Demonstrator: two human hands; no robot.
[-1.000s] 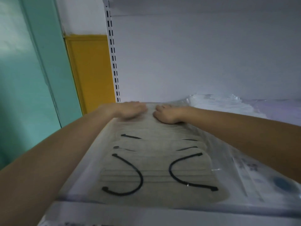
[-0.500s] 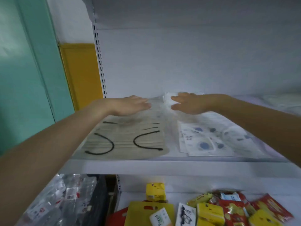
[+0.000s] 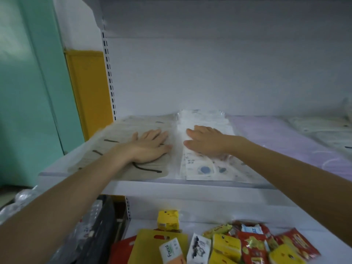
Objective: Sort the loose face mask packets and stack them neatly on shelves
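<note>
Both hands have slid forward off the packets' back edges: left hand [image 3: 150,147] lies flat, fingers spread, on the grey mask packet [image 3: 116,136], and right hand [image 3: 206,144] lies flat on the white printed packet [image 3: 200,169] just beside it, both on the upper shelf [image 3: 171,187]. They look light, floppy and slick-filmed, so square them with flat palms or pinch an edge, since the stack will probably slide. Only "Focal" is readable, on a snack packet [image 3: 170,251] on the shelf below; the mask print is too blurred.

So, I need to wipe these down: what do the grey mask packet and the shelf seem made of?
Grey mask packet: apparently clear glossy plastic film over pleated fabric; its edges glint. Shelf: probably white painted metal, smooth, matte; slotted upright beside it.
</note>
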